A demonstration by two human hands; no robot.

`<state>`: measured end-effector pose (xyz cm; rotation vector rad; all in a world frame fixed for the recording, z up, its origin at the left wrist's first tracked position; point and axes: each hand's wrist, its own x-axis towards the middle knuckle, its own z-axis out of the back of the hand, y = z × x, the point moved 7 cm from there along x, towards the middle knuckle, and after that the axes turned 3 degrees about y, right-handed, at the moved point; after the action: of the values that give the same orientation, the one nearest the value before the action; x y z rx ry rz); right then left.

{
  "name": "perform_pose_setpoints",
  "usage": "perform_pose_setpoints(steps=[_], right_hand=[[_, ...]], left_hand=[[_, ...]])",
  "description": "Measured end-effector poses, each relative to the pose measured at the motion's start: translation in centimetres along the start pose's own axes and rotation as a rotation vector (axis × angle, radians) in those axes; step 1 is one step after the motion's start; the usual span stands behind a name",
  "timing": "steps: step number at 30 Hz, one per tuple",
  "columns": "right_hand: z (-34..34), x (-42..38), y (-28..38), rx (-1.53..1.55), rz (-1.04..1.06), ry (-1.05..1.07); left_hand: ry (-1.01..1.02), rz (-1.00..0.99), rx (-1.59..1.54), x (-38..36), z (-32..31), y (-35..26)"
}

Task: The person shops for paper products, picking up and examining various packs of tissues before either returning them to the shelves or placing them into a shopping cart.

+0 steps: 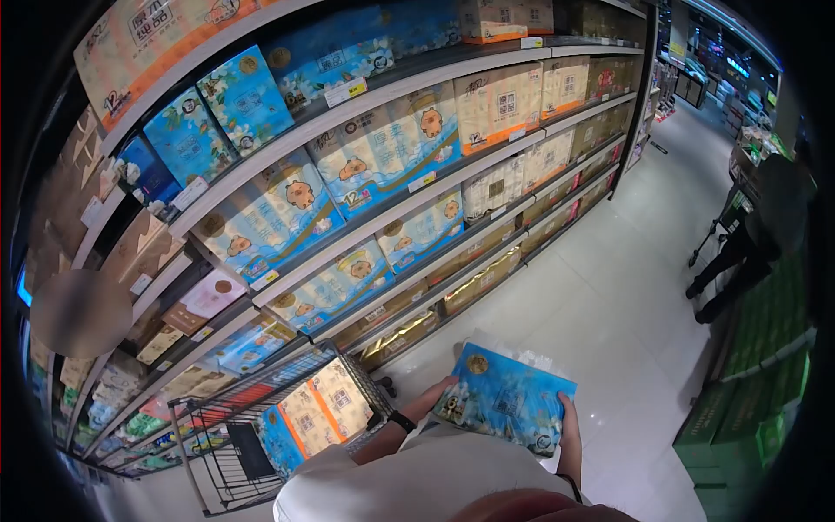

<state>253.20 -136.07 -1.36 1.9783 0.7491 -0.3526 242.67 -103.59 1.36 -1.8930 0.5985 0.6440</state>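
Observation:
Between my two hands is a blue pack of tissues (504, 402) with a white flower print and a round gold emblem, tilted in front of my body. My left hand (444, 391) grips its left edge, fingers partly hidden by the pack. At the opposite edge, my right hand (569, 419) is closed around the side. To my left stands a dark wire shopping cart (204, 461). Inside it lie cream-and-orange tissue packs (326, 407) and a blue pack (278, 442).
A long shelf unit (500, 61) with several tiers of tissue packs runs along the left and ahead. Pale tiled floor (609, 287) stretches down the aisle. A person in dark clothes (770, 217) stands at the right by a cart, near stacked green boxes (739, 418).

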Motion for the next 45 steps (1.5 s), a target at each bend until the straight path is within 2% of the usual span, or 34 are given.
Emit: perform_pose_setpoints(steps=[2, 4, 6, 7, 8, 9, 11, 12, 13, 14, 15, 16, 17, 18, 19, 21, 24, 26, 29, 30, 31, 33, 35, 37, 38, 40, 43, 45], right_hand=[[-2.3, 2.4, 2.4, -0.059, -0.011, -0.024], [-3.3, 6.4, 4.4, -0.118, -0.044, -0.008], [-2.9, 12.0, 4.9, -0.118, 0.002, 0.001], [-3.9, 15.2, 6.7, -0.099, 0.033, 0.017], [-7.5, 15.9, 10.1, -0.122, 0.124, -0.072], [-10.1, 17.7, 14.0, -0.144, 0.145, -0.057], [-16.4, 21.5, 21.4, -0.187, 0.183, 0.064], [-21.4, 22.6, 27.0, -0.233, 0.282, 0.159], [-26.6, 22.8, 32.6, -0.254, 0.48, 0.201], [-30.6, 23.7, 37.8, -0.227, 0.699, 0.292], [-34.5, 23.1, 42.8, -0.28, 0.844, 0.41], [-38.5, 22.6, 47.1, -0.245, 0.998, 0.603], [-39.4, 25.1, 52.0, -0.206, 1.186, 0.645], [-45.9, 21.5, 53.8, -0.089, 1.334, 0.781], [-49.7, 20.7, 55.9, -0.052, 1.416, 0.946], [-56.3, 20.0, 58.7, -0.067, 1.531, 1.125], [-64.2, 20.6, 58.4, -0.146, 1.528, 1.069], [-68.3, 21.4, 56.9, -0.22, 1.519, 1.044], [-73.1, 21.3, 54.0, -0.397, 1.527, 1.124], [-74.3, 22.8, 53.2, -0.407, 1.378, 1.173], [-75.4, 23.3, 52.5, -0.483, 1.448, 1.102], [-77.2, 23.2, 51.7, -0.47, 1.342, 1.093], [-78.8, 23.4, 50.9, -0.568, 1.314, 0.964], [-80.3, 24.3, 50.4, -0.671, 1.359, 0.861], [-80.4, 23.9, 50.3, -0.734, 1.399, 0.819], [-80.3, 23.5, 50.0, -0.782, 1.436, 0.813], [-77.4, 23.9, 50.3, -0.808, 1.492, 0.847], [-74.4, 23.5, 49.9, -0.729, 1.538, 0.949]], left_hand=[[-0.007, -0.009, -0.08, 2.1, 0.8, -1.9], [-0.057, -0.129, 0.099, 4.9, 2.6, -5.5], [-0.072, -0.224, 0.116, 6.8, 3.3, -10.2], [-0.106, -0.304, 0.143, 7.6, 3.9, -13.7], [-0.112, -0.314, 0.132, 8.2, 4.4, -17.7], [-0.108, -0.345, 0.118, 8.4, 4.5, -21.6], [-0.091, -0.638, 0.111, 3.9, 3.8, -32.8], [-0.131, -0.842, 0.178, 1.1, 3.7, -37.8], [-0.179, -1.037, 0.243, -1.9, 3.6, -42.2], [-0.122, -1.214, 0.249, -4.5, 3.5, -46.2], [-0.316, -1.324, 0.495, -7.9, 4.1, -49.5], [-0.369, -1.576, 0.515, -11.0, 4.0, -52.4], [-0.462, -1.65, 0.635, -14.8, 3.6, -55.6], [-0.593, -1.784, 0.684, -17.2, 3.6, -58.0], [-0.738, -1.897, 0.705, -19.2, 4.0, -59.7], [-0.979, -2.043, 0.711, -22.0, 5.2, -62.3], [-1.157, -2.131, 0.718, -23.7, 7.2, -64.5], [-1.383, -1.976, 0.684, -23.9, 9.4, -64.9], [-1.551, -1.934, 0.724, -24.5, 10.8, -64.8], [-1.6, -1.756, 0.697, -24.9, 10.0, -64.4], [-1.623, -1.762, 0.71, -25.2, 9.4, -64.1], [-1.829, -1.585, 0.701, -25.4, 9.5, -63.6], [-1.886, -1.65, 0.723, -26.0, 8.9, -63.7], [-2.082, -1.67, 0.981, -25.7, 7.1, -63.7], [-2.091, -1.66, 0.981, -25.1, 6.6, -63.5], [-2.143, -1.546, 1.228, -22.9, 4.7, -63.7], [-2.053, -1.471, 1.167, -19.9, 4.3, -62.7], [-1.963, -1.549, 1.082, -18.4, 3.4, -59.3]])
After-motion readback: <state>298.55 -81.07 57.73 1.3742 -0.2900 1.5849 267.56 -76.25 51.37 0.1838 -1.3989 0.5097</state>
